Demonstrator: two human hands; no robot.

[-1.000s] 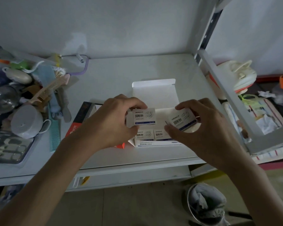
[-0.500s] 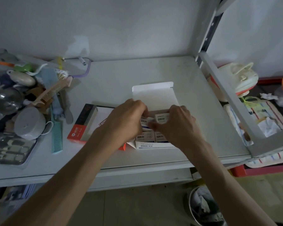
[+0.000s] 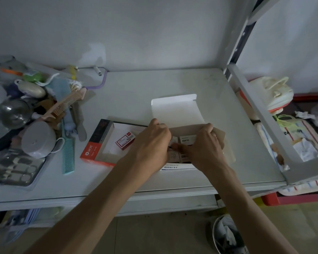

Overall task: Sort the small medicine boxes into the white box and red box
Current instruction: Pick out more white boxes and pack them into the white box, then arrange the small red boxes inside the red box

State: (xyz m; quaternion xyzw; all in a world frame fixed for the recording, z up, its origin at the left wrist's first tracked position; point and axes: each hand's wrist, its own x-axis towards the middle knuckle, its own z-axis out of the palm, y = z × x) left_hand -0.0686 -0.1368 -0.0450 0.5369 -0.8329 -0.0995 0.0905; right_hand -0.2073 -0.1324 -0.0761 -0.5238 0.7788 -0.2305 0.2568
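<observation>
My two bare forearms reach up from the bottom of the view and converge over the front edge of the counter [image 3: 66,182]. My left hand [image 3: 151,143] is knuckles-up with the wrist angled in towards the right, and my right hand [image 3: 203,145] mirrors it, angled in towards the left — the two nearly meet over the open white box [image 3: 176,166]. Both hands are curled down into the box, fingers [image 3: 174,146] bent onto the small medicine boxes [image 3: 186,139] packed inside, thumbs close together in the middle. I cannot tell whether either hand truly grips a box or only presses on the row, since my knuckles hide the contact.

The white box sits on the counter just to the right of the red box [image 3: 92,153], their sides close or touching behind my left wrist. Its lid [image 3: 174,109] stands open, tilted back away from me. The red box lies open too, holding one small red-and-white box [image 3: 125,142] in its white interior.

Further left lie a teal comb [image 3: 68,156] and — beyond it — a pink comb [image 3: 64,105] among the clutter by the wall.
</observation>
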